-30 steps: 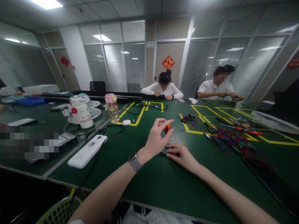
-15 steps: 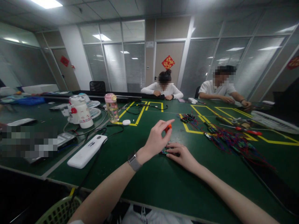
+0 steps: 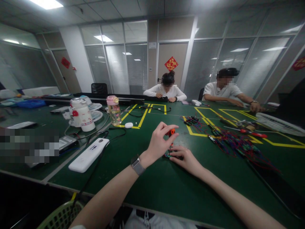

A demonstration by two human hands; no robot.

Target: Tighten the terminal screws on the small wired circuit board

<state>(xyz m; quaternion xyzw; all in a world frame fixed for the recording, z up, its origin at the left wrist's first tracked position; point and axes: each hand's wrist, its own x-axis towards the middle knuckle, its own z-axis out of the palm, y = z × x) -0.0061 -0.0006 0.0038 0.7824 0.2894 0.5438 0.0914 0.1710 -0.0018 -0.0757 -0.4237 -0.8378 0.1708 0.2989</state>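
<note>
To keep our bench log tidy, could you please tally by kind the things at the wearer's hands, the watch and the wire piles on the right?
Orange-handled tool, at the left hand: 1
Small board, at the right hand: 1
Watch: 1
Wire piles, small one and large one: 2
Total: 5

An orange-and-black screwdriver (image 3: pixel 172 131) stands nearly upright, shaft down, over a small green circuit board (image 3: pixel 167 156) (partly hidden).
</note>
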